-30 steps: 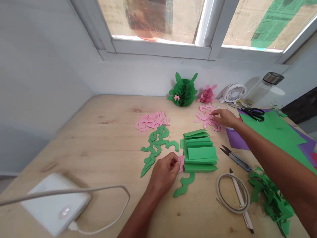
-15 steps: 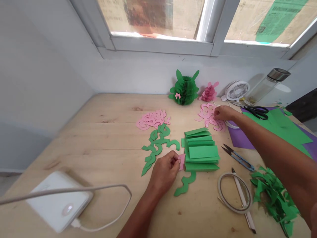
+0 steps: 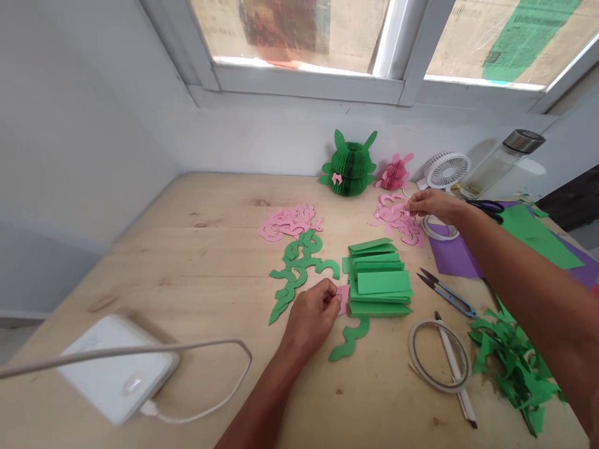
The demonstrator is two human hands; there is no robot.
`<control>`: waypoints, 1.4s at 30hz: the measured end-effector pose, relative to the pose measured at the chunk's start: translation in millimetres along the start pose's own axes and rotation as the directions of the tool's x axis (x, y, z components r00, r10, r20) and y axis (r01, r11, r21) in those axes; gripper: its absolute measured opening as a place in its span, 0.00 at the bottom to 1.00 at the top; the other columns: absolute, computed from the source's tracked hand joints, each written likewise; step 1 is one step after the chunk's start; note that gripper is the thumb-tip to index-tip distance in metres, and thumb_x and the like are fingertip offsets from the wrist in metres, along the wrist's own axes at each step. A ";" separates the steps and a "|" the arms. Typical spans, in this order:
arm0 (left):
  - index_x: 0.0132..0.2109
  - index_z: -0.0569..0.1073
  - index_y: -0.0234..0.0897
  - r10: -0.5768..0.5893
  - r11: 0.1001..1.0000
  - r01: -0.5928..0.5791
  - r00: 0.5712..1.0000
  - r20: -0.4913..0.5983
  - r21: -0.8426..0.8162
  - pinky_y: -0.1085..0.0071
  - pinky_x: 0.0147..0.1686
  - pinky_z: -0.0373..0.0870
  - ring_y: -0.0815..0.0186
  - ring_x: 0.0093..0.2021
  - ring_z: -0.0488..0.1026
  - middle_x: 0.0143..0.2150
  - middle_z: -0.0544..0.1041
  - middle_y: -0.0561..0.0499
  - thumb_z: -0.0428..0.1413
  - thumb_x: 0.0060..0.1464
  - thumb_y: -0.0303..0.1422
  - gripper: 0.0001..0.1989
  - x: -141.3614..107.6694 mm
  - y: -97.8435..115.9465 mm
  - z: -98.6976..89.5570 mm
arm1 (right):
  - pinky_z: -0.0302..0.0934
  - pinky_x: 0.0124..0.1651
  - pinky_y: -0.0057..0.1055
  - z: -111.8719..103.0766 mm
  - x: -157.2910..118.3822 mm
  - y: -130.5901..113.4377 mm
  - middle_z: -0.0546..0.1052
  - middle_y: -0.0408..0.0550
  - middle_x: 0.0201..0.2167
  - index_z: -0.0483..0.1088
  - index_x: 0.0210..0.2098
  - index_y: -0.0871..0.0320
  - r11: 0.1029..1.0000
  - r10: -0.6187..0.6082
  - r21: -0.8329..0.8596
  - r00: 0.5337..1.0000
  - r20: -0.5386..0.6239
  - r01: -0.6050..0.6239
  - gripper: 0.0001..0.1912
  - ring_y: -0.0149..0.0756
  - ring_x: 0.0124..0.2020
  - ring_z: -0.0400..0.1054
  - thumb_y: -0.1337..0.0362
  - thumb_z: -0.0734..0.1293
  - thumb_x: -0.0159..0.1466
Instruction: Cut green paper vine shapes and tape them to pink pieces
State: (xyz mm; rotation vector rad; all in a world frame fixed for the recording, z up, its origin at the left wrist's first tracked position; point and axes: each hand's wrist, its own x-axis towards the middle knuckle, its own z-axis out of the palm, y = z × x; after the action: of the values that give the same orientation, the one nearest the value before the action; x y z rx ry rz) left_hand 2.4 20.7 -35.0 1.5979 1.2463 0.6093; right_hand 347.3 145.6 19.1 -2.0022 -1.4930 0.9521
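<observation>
My left hand (image 3: 311, 315) is closed in a pinch on a small pink paper piece (image 3: 344, 299), just left of a stack of folded green paper strips (image 3: 381, 284). Reaching to the back, my right hand (image 3: 433, 204) pinches a pink paper cutout (image 3: 406, 209) above a loose pile of curly pink cutouts (image 3: 412, 234). Wavy green paper cutouts (image 3: 294, 274) lie beyond my left hand, and a single green wavy strip (image 3: 350, 340) rests in front of the folded stack. A second pink cutout pile (image 3: 285, 222) sits farther back.
A green honeycomb paper figure (image 3: 352, 168) and a pink one (image 3: 394, 173) stand by the wall, near a small fan (image 3: 447, 168) and bottle (image 3: 503, 162). Thread snips (image 3: 448, 293), tape roll (image 3: 414, 355), pen (image 3: 453, 368) and green scraps (image 3: 519, 368) lie right; a power bank (image 3: 116, 368) lies left.
My right hand has lifted slightly from the pink pile with a cutout in its fingers. The green sheet at the right has shifted under my forearm. My left hand stays in place.
</observation>
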 end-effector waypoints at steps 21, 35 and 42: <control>0.26 0.64 0.37 0.080 0.974 -0.074 0.997 0.019 -0.214 0.76 0.23 0.64 0.72 0.20 0.67 0.20 0.66 0.58 0.52 0.46 0.32 0.05 -22.2 17.8 -8.2 | 0.61 0.24 0.25 134.0 -274.1 -12.8 0.74 0.41 0.20 0.71 0.31 0.57 0.783 0.136 0.616 0.940 -0.313 0.092 0.14 0.28 0.20 0.66 0.59 0.76 0.50; 0.27 0.70 0.37 0.015 0.997 -0.019 0.998 0.057 0.069 0.75 0.25 0.60 0.70 0.24 0.67 0.23 0.72 0.54 0.51 0.48 0.31 0.05 -97.5 -15.6 12.2 | 0.63 0.27 0.28 201.6 -356.1 15.9 0.77 0.48 0.27 0.72 0.35 0.59 0.894 0.152 0.443 0.977 -0.148 -0.071 0.15 0.34 0.25 0.69 0.52 0.67 0.60; 0.27 0.70 0.37 0.057 0.991 -0.056 0.998 -0.005 0.118 0.75 0.27 0.61 0.69 0.26 0.69 0.24 0.73 0.54 0.51 0.49 0.29 0.05 -99.8 -13.8 19.3 | 0.63 0.30 0.30 190.1 -371.9 24.6 0.78 0.47 0.29 0.73 0.35 0.57 0.987 -0.163 -0.059 0.944 -0.286 0.152 0.10 0.34 0.26 0.69 0.59 0.63 0.65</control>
State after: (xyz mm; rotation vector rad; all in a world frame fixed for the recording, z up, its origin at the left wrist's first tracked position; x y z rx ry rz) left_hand -22.1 -78.8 -37.8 1.7345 1.2673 0.5878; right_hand 155.8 -223.3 -28.5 -1.9151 -1.4856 0.5424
